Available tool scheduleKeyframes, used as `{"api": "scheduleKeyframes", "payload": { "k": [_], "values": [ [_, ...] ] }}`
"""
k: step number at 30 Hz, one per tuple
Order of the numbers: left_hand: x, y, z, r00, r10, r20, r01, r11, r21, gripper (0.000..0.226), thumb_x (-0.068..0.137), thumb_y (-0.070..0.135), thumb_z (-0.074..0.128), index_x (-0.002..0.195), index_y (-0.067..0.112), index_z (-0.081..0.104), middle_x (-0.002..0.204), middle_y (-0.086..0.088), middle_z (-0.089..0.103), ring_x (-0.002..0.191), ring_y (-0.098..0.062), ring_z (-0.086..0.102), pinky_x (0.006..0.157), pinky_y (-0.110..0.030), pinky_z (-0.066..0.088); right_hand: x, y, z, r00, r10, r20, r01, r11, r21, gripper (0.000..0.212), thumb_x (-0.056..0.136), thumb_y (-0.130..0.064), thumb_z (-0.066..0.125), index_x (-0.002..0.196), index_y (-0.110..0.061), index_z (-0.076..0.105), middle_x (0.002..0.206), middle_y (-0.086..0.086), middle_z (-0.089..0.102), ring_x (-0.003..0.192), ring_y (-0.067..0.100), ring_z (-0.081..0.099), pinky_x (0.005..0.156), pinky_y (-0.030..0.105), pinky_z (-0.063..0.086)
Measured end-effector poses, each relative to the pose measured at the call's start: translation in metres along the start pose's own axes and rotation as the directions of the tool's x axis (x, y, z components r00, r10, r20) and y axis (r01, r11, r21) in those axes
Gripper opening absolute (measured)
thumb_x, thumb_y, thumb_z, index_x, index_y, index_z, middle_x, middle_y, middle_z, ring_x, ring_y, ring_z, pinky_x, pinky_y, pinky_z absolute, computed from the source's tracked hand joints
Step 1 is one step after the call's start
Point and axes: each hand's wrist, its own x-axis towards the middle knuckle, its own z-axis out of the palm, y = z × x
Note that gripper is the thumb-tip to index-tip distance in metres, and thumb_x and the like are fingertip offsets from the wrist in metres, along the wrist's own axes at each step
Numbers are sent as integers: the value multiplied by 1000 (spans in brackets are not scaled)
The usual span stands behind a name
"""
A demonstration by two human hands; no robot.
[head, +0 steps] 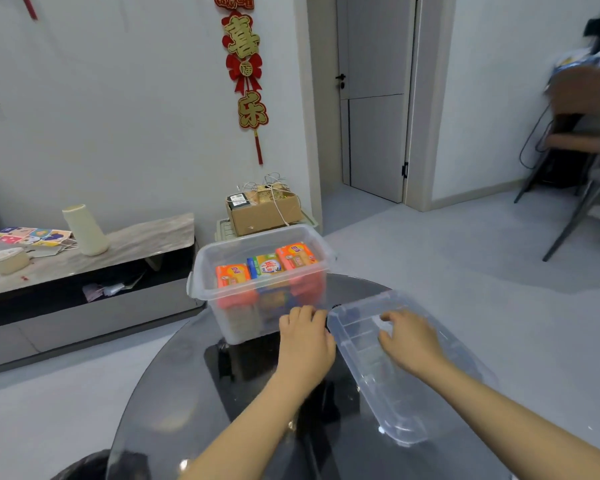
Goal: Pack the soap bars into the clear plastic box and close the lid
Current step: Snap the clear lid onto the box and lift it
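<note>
A clear plastic box (257,292) holding three soap bars (266,266) stands open on a round glass table (174,386). Its lid (392,368) lies just right of it, long axis running from the box toward the person. The left hand (305,337) curls at the lid's near-left edge; the right hand (407,337) rests open on top, nearer its middle

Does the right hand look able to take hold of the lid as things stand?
Probably yes: the right hand already rests on the clear lid, which lies on the glass table with nothing covering it.
</note>
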Motion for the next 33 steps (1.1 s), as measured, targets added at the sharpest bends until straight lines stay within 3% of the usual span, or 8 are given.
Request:
{"api": "scheduleKeyframes", "payload": {
  "k": [6,12,15,22,26,30,32,33],
  "values": [
    [-7,40,35,877,-252,410,407,843,-352,33,89,26,39,113,11,56,119,-11,62,113,-33,52,100,-41,39,5,43,4,946,267,183,-204,931,-302,96,57,-82,50,139,-36,31,155,14,18,137,40,23,110,51,24],
    [-9,55,39,820,-353,451,572,537,-619,37,83,18,48,120,19,52,121,-4,62,114,-26,54,97,-40,46,0,50,7,964,235,122,-203,952,-228,93,53,-86,47,135,-44,35,141,10,33,126,34,35,103,43,29],
    [-13,56,36,845,-345,408,532,467,-707,42,84,12,50,125,20,52,124,-1,63,108,-21,60,93,-34,49,-7,50,8,956,280,92,-265,953,-146,84,59,-81,50,134,-46,37,141,9,34,125,34,36,103,42,29],
    [-4,63,2,957,-236,168,276,569,-774,61,90,7,51,146,18,31,150,-2,40,136,-17,40,109,-28,33,-35,36,-4,924,383,3,-372,895,247,77,62,-77,55,131,-47,43,141,10,35,126,36,37,107,45,30],
    [2,58,-35,988,-152,11,104,614,-782,62,89,6,50,146,21,29,151,0,37,137,-16,35,103,-20,26,-37,9,-26,922,371,-109,-302,869,392,75,62,-73,59,131,-46,44,140,11,33,125,37,36,107,44,27],
    [8,38,-66,968,-225,-112,60,641,-765,64,87,9,51,146,24,28,148,0,40,134,-19,40,106,-33,38,-24,-28,-41,939,265,-218,-165,906,391,71,62,-71,61,127,-46,48,145,11,30,129,35,33,108,44,25],
    [13,21,-80,940,-323,-109,110,590,-800,65,87,11,52,146,22,27,134,-1,53,116,-19,54,89,-29,50,-15,-50,-46,953,163,-257,-64,933,355,70,61,-70,62,126,-46,49,146,10,29,130,34,31,108,42,24],
    [16,9,-87,922,-382,-67,147,503,-851,64,86,10,53,144,20,29,120,-1,60,103,-16,60,77,-26,51,-10,-60,-48,956,109,-271,-16,945,327,71,61,-71,62,126,-45,49,146,10,29,129,34,31,107,42,24]
  ]
}}
